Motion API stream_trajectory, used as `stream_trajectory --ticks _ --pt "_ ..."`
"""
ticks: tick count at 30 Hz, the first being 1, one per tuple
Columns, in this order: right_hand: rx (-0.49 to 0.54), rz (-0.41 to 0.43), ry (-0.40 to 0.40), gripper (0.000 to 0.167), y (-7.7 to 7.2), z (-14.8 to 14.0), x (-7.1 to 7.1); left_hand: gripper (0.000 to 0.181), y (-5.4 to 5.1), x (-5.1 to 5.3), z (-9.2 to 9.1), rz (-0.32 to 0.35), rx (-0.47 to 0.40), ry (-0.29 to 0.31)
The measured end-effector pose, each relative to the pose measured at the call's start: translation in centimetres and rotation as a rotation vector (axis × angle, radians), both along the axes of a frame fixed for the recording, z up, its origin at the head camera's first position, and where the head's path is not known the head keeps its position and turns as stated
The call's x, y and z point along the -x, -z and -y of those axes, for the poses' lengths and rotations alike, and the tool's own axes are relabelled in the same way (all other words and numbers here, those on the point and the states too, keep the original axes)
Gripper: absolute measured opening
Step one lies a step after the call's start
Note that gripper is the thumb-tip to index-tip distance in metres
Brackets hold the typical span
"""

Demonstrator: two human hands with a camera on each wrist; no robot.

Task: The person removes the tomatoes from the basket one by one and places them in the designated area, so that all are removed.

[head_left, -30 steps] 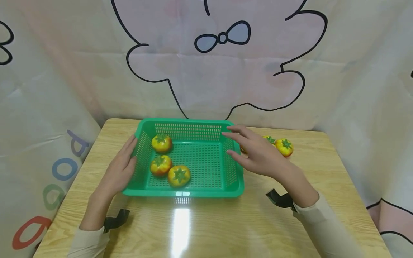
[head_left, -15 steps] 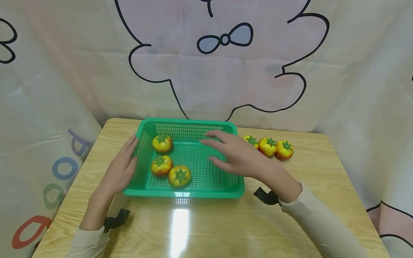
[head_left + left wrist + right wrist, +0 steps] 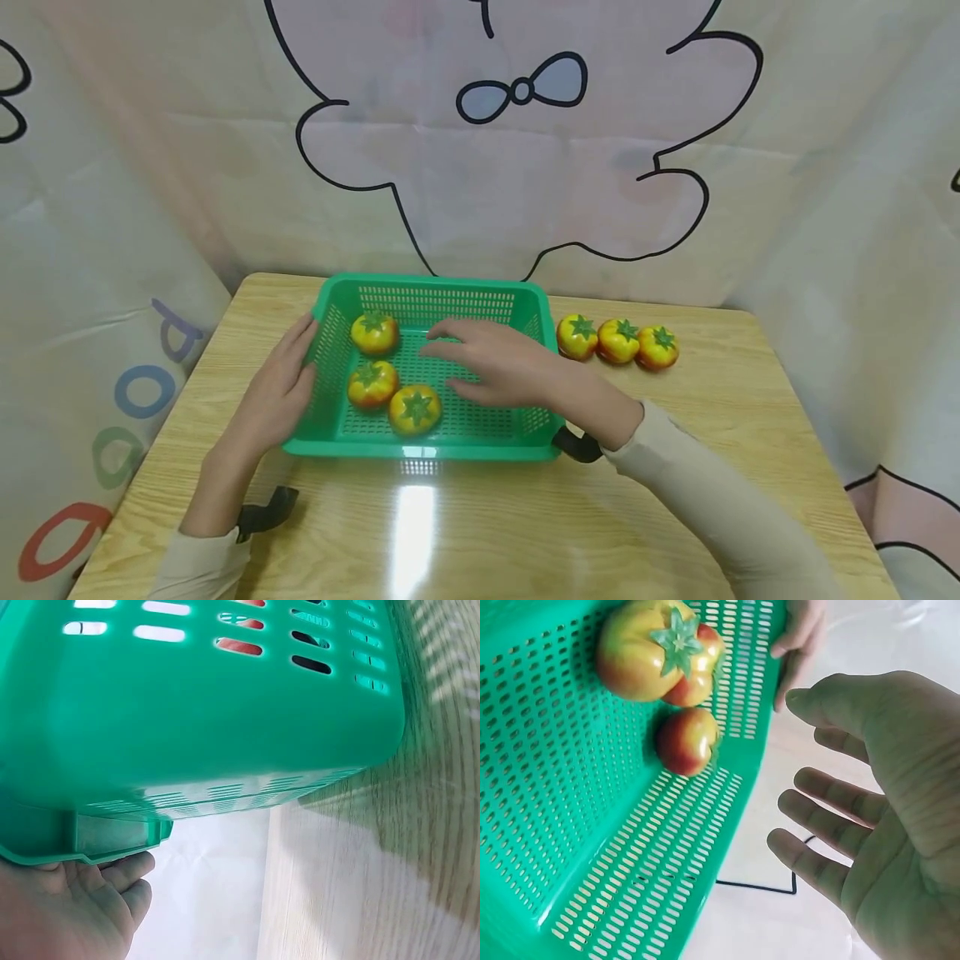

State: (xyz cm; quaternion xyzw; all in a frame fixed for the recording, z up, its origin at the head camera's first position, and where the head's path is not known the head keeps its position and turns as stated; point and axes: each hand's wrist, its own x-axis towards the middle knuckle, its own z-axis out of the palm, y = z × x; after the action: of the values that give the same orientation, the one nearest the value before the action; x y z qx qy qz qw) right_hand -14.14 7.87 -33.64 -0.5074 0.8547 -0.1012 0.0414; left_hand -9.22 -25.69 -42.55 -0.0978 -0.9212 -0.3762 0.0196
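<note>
A green plastic basket [image 3: 487, 452] with slotted walls stands on the table. Inside it, toward the left, lie 3 yellow-red tomato-like fruits with green star-shaped tops: one at the back [image 3: 375, 333], one in the middle [image 3: 372, 384], one in front [image 3: 416, 409]. My left hand [image 3: 273, 387] rests against the basket's left rim; the left wrist view shows its fingertips [image 3: 135, 889] at the rim's underside. My right hand [image 3: 498, 362] hovers above the basket's middle, fingers spread and holding nothing. In the right wrist view its fingers [image 3: 817, 862] are apart from the basket.
To the basket's right, 3 more such fruits sit in a row: one nearest the basket [image 3: 577, 337], a middle one [image 3: 618, 342], and an outer one [image 3: 657, 347]. The wooden table [image 3: 525, 525] ends at a printed curtain [image 3: 480, 208] behind.
My right hand has moved left, from over the basket's right rim to above its middle, uncovering the fruits on the right. My left hand stays at the left rim; the fruits have not moved.
</note>
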Motion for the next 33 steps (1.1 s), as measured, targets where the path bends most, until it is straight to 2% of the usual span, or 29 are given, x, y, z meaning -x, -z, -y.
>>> stream_trajectory --ticks 5,10,13,19,28,33 --pt "-0.05 0.015 -0.031 0.045 0.7 0.6 0.0 0.061 0.4 -0.2 -0.2 0.001 0.011 0.013" --pt "-0.055 0.031 -0.054 0.043 1.3 1.5 0.7 0.06 -0.1 0.1 -0.4 0.006 0.011 0.009" --pt "-0.072 0.05 -0.088 0.044 1.9 2.6 1.1 0.061 -0.3 0.3 -0.2 0.01 0.011 0.002" --pt "-0.144 0.094 -0.156 0.047 3.0 4.1 1.3 0.06 0.0 0.4 0.1 -0.002 0.011 0.001" --pt "-0.237 0.1 -0.168 0.055 4.0 5.3 1.4 0.059 0.1 0.1 -0.1 -0.003 -0.01 0.002" --pt "-0.25 0.107 -0.174 0.054 4.6 5.5 1.3 0.06 0.0 0.0 -0.1 -0.002 -0.007 -0.006"
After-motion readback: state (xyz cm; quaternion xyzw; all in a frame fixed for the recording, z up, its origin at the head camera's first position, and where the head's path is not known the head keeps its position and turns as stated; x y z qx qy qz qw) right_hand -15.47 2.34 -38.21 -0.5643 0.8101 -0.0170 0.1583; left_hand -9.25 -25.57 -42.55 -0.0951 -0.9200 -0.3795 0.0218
